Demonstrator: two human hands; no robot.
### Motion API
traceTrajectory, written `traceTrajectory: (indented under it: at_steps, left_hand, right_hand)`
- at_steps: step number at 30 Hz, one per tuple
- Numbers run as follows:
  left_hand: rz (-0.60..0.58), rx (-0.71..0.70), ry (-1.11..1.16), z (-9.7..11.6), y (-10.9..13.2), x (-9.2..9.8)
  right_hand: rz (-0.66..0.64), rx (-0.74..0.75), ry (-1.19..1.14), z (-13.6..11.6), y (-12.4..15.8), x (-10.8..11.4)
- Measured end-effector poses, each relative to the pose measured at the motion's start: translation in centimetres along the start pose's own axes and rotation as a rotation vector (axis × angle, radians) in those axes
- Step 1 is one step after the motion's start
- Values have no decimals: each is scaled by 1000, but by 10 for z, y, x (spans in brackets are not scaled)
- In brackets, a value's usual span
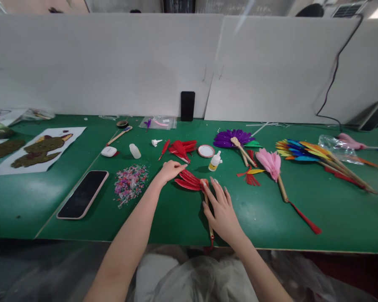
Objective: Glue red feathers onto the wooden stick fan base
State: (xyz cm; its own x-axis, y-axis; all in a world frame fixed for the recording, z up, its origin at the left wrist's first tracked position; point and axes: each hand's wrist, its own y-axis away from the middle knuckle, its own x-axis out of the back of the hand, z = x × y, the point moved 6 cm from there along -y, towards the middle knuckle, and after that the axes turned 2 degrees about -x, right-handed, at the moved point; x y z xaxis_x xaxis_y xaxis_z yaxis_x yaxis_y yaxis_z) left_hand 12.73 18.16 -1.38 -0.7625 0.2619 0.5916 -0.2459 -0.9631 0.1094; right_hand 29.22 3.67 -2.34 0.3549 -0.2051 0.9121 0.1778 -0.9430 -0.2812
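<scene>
A partly feathered red feather fan (188, 181) lies on the green table, its wooden handle (211, 228) pointing toward me. My right hand (222, 212) rests over the fan's head and upper handle, fingertips pressing it to the table. At the feathers' upper edge, my left hand (171, 171) pinches a red feather, mostly hidden by its fingers. Just beyond lies a pile of loose red feathers (182, 149), with a single red feather (164, 149) beside it. A small glue bottle (214, 161) stands uncapped behind my right hand, near a round white lid (206, 151).
Left are colourful confetti bits (130, 182), a phone (83, 195), a white case (108, 151) and a small bottle (135, 151). Right are a purple fan (229, 138), a pink fan (269, 163) and multicoloured fans (311, 151). Another phone (187, 106) leans on the white partition (113, 63).
</scene>
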Motion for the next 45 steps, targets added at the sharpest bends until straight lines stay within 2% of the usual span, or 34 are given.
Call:
traceTrajectory:
  at_steps: [4,8,11,19,24,34,40,45]
  left_hand:
    - [-16,2,-8,-3,1,9]
    - [-119,-73,-62,1,2,5]
    - [-124,-137,-28,4,2,2]
    - [-221,-170,-94,8,8,3]
    - [-239,-173,-57,6,7,5]
    - [-257,-257,-141,-2,3,6]
    - [-291,-215,-112,-1,6,8]
    - [-215,-183,-51,3,5,6]
  right_hand:
    - [3,0,4,0,0,0]
    - [-2,1,13,1,0,-1]
    - [-5,6,20,1,0,-2]
    - [-9,-1,50,0,1,-2]
    - [-5,-1,51,0,1,-1]
    - [27,-5,48,2,3,-3]
    - [35,-15,47,2,2,-2]
    - [25,-18,57,1,2,-2]
